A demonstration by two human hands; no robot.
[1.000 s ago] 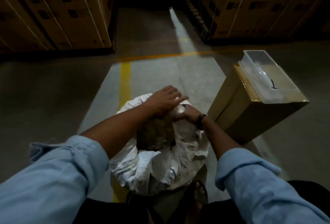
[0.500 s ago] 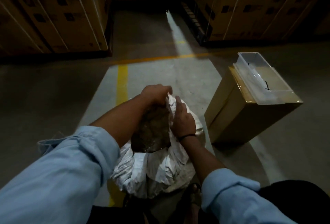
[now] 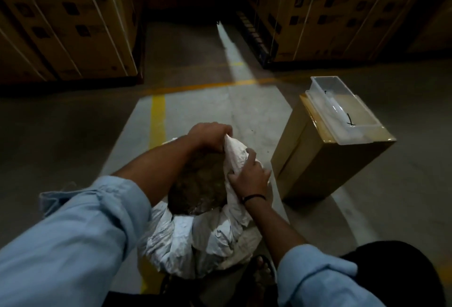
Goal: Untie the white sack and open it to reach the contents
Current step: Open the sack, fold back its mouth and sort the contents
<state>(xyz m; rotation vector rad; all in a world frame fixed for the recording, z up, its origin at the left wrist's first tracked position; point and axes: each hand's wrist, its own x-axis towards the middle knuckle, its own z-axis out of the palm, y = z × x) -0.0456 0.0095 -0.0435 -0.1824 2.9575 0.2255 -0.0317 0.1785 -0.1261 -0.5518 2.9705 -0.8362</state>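
Beside white sack (image 3: pixel 195 238), cardboard box (image 3: pixel 325 167), clear tray (image 3: pixel 342 108)

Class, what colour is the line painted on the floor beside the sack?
Yellow painted line, clearest in the head view.

A warehouse: strapped carton stacks (image 3: pixel 66 25) flank a yellow-lined concrete floor (image 3: pixel 195 101)

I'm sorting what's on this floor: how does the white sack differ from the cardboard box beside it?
The white sack is soft and crumpled; the cardboard box is rigid and straight-edged. The sack's mouth is open, with the left hand and right hand gripping its edge; the box is shut and untouched, carrying a clear plastic tray. Both rest on the concrete floor.
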